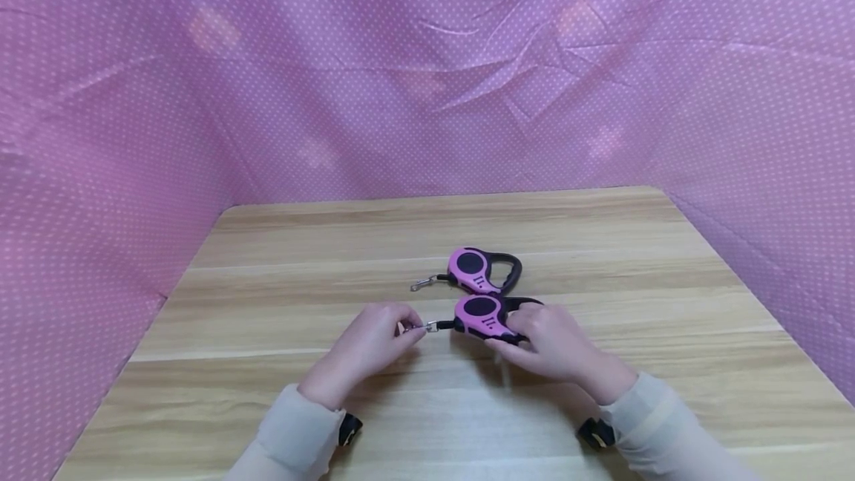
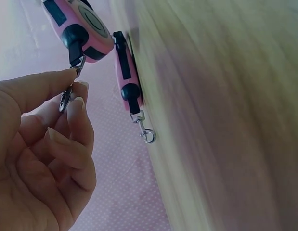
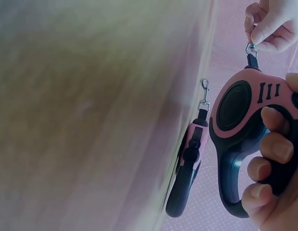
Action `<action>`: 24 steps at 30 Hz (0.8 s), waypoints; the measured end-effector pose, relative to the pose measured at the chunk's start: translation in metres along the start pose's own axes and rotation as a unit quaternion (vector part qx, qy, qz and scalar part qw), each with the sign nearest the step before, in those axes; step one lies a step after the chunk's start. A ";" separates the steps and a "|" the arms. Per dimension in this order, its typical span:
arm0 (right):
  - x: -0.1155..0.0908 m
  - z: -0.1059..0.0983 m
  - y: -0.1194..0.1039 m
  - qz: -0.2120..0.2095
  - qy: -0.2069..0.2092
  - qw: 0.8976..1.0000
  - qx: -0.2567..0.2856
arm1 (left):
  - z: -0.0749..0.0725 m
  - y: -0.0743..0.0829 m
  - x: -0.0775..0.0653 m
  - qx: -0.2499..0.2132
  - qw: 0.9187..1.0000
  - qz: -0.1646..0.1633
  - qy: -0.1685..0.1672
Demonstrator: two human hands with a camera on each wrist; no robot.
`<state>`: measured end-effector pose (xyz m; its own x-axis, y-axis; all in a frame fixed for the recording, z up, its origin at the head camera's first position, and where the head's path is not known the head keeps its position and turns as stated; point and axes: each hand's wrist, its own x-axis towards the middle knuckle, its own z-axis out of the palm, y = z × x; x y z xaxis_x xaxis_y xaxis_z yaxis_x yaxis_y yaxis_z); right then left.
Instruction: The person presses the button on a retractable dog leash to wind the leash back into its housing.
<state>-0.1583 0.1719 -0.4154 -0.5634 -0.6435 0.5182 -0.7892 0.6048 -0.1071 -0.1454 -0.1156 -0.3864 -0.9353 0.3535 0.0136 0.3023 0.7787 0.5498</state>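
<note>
Two pink-and-black retractable dog leashes are in view. My right hand (image 1: 551, 340) grips the nearer leash (image 1: 479, 315) by its black handle, fingers curled through the loop in the right wrist view. Between thumb and fingertips, my left hand (image 1: 377, 340) pinches that leash's metal snap hook (image 2: 67, 96), at the end of its short black strap. The held leash is raised off the table in the wrist views. Just beyond it, the second leash (image 1: 467, 267) lies on the table, its silver snap hook (image 1: 422, 284) pointing left and its black handle (image 1: 510, 273) to the right.
The wooden table (image 1: 300, 243) has rounded far corners. Pink dotted cloth (image 1: 427, 95) hangs behind it and along both sides. Each wrist has a black device on it, the left one (image 1: 349, 429) and the right one (image 1: 597, 433).
</note>
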 end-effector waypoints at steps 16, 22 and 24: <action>0.000 -0.001 -0.005 0.020 -0.108 0.994 0.005 | 0.004 -0.004 -0.003 -0.019 0.999 -0.021 -0.042; -0.001 0.000 -0.007 0.021 -0.122 0.992 0.016 | 0.004 -0.005 -0.004 -0.014 0.998 -0.030 -0.049; -0.002 0.000 -0.007 0.023 -0.125 0.992 0.016 | 0.004 -0.005 -0.004 -0.015 0.998 -0.033 -0.052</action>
<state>-0.1520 0.1688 -0.4159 -0.6385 -0.7145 0.2860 -0.7666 0.6232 -0.1546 -0.1428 -0.1189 -0.3932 -0.9286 0.3548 -0.1090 0.2336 0.7869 0.5711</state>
